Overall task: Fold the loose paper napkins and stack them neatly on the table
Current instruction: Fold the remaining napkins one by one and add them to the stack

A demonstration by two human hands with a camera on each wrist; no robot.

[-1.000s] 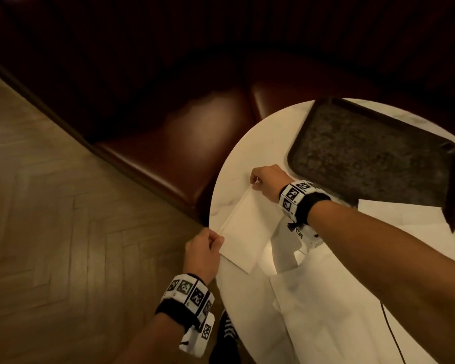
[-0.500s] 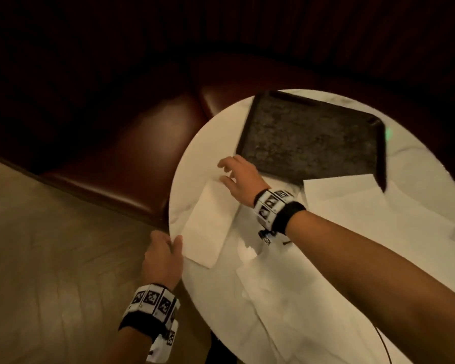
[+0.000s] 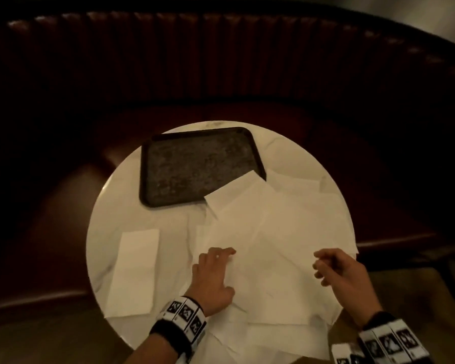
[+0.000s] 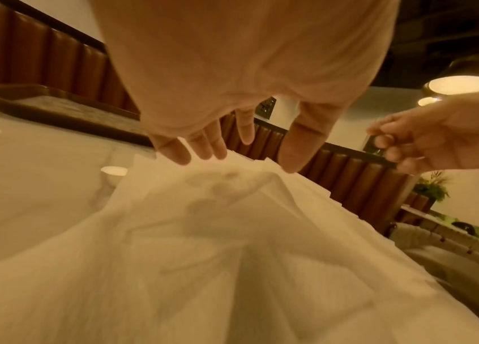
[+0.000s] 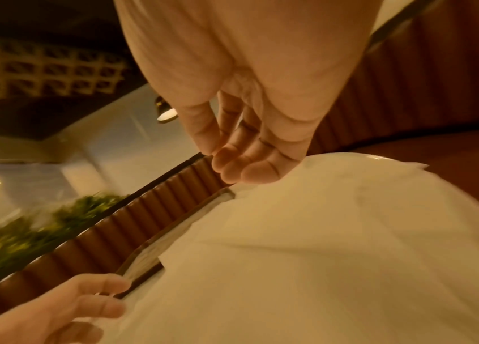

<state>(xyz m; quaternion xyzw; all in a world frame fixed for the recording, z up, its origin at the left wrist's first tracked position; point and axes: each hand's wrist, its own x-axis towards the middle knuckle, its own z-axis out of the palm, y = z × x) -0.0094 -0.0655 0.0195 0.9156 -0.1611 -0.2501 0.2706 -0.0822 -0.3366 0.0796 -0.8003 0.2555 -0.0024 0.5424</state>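
Observation:
A folded white napkin [image 3: 135,269] lies flat on the left side of the round white table [image 3: 168,222]. Several loose napkins [image 3: 273,245] overlap in a spread across the middle and right, and one corner lies over the tray's edge. My left hand [image 3: 218,266] rests palm down on the left part of this spread. In the left wrist view its straight fingers [image 4: 203,149] touch the loose napkins [image 4: 232,232]. My right hand [image 3: 321,269] hovers over the right part with loosely curled fingers [image 5: 232,170] and holds nothing.
A dark rectangular tray [image 3: 195,164] sits at the back left of the table with nothing in it but a napkin corner. A curved brown leather bench [image 3: 221,74] wraps around the far side. Wooden floor [image 3: 50,337] shows at the near left.
Both hands let go of the folded napkin, which now lies at the table's left. They moved right to the loose spread, the left resting on it. The head view swung round.

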